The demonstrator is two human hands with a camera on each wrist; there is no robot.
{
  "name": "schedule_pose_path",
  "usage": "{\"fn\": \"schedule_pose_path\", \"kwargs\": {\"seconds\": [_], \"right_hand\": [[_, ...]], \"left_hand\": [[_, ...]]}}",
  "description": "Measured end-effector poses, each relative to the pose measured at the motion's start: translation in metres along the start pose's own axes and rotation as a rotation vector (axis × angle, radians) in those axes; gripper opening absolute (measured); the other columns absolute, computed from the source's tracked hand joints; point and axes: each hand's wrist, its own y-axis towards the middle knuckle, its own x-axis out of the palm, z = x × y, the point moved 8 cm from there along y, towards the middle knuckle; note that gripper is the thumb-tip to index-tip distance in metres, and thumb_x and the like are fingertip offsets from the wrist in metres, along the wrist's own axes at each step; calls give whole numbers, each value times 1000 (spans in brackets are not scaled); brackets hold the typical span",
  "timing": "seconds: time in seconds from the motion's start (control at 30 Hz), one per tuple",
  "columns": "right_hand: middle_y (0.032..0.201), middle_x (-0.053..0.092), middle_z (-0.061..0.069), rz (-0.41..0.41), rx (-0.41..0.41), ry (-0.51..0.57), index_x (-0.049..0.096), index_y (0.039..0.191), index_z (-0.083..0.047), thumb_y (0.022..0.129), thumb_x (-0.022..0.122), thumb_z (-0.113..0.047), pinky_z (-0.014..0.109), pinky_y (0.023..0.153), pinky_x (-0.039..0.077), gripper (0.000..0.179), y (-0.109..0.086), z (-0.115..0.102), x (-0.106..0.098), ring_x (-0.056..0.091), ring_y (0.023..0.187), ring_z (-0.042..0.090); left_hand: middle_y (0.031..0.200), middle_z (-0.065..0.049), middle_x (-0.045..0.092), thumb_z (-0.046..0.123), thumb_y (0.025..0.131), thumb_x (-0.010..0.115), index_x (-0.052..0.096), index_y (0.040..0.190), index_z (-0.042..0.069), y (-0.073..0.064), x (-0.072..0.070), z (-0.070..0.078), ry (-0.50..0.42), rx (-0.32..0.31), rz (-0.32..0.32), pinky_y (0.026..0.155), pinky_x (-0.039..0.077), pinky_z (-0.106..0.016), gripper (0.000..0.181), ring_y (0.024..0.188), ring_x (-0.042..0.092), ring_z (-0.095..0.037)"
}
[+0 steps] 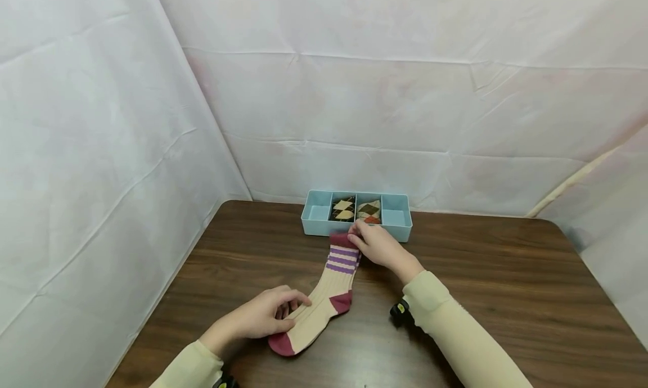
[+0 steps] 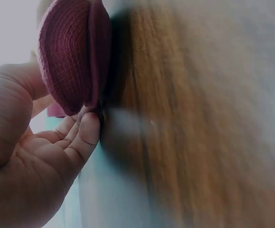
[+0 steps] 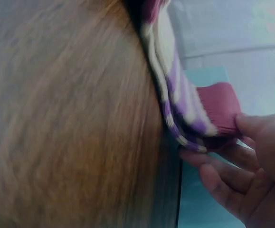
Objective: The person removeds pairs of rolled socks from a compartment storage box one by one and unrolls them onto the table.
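Note:
A pair of cream socks [image 1: 316, 309] with purple stripes and maroon cuff, heel and toe lies stacked at a slant on the table. My left hand [image 1: 263, 315] rests at the foot part, relaxed index finger and thumb on the top fabric. From the left wrist view, the maroon toe [image 2: 68, 57] shows its two layers beside that hand's thumb and fingers. At the far end my right hand [image 1: 377, 244] pinches the maroon cuff [image 3: 220, 107], its thumb on top and fingers along the lower side.
Behind the socks stands a light blue divided box [image 1: 316, 228]. Its middle compartments hold a folded black-and-cream argyle sock [image 1: 343, 209] and a grey, green and orange argyle sock [image 1: 369, 210]. The dark wood table [image 1: 481, 275] backs onto white cloth walls [image 1: 379, 107].

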Motion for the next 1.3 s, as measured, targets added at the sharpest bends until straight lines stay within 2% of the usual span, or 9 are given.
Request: {"fn": "schedule_pose_path", "kwargs": {"seconds": [0.1,0.23,0.33,0.47,0.6,0.73,0.87,1.03,1.3], "right_hand": [[92,72,2,13,-1,-31,64,121,-9,111,67,-19,41,76,57,14,7,-2,1,64,76,14],[94,74,3,3,-6,-109,64,121,-11,109,71,-19,42,78,59,16,10,-3,5,70,82,17],[99,73,4,9,-19,-149,66,118,-13,105,76,-20,45,79,59,18,7,-5,5,71,88,21],[102,65,4,46,-41,-176,67,112,-15,101,82,-21,44,76,56,19,-3,-10,0,63,85,22],[98,58,1,39,-93,-165,68,107,-17,99,85,-21,39,74,53,19,-14,-19,0,56,84,18],[99,57,1,-51,-103,-150,72,110,-17,99,84,-24,37,76,50,18,-20,-22,10,52,87,17],[116,59,9,-136,-65,-144,74,123,-15,101,82,-28,42,86,51,27,-23,-18,21,53,101,24],[134,56,16,-155,-45,-101,73,134,-13,102,81,-26,48,99,52,35,-19,-14,27,53,115,30],[123,50,13,-126,-3,-53,72,132,-10,100,84,-27,40,88,51,38,-8,-15,33,52,98,21]], "left_hand": [[103,5,60,4,97,78,70,137,25,-9,-4,0,20,13,15,72,54,-25,45,83,59,-8],[103,5,60,2,96,78,70,136,26,-22,-9,-3,47,20,41,71,54,-25,47,82,60,-8],[102,5,61,0,95,78,70,136,26,-29,-13,-5,55,26,62,71,54,-25,49,82,59,-7],[102,5,61,-3,93,76,71,134,25,-33,-15,-3,71,50,95,70,53,-25,51,81,58,-6],[103,4,62,4,96,77,71,135,26,-33,-15,-2,82,51,121,70,52,-24,45,82,57,-5],[107,3,61,15,97,83,71,136,26,-33,-13,0,75,45,131,70,51,-24,43,84,56,-7],[111,4,61,16,96,85,72,138,24,-32,-11,4,91,59,133,72,50,-23,45,86,55,-8],[113,6,60,16,95,86,71,140,27,-34,-9,1,100,31,132,72,49,-24,48,86,54,-8],[110,5,61,20,95,85,70,139,27,-41,-7,-1,100,-2,146,72,50,-24,47,87,55,-6]]}}
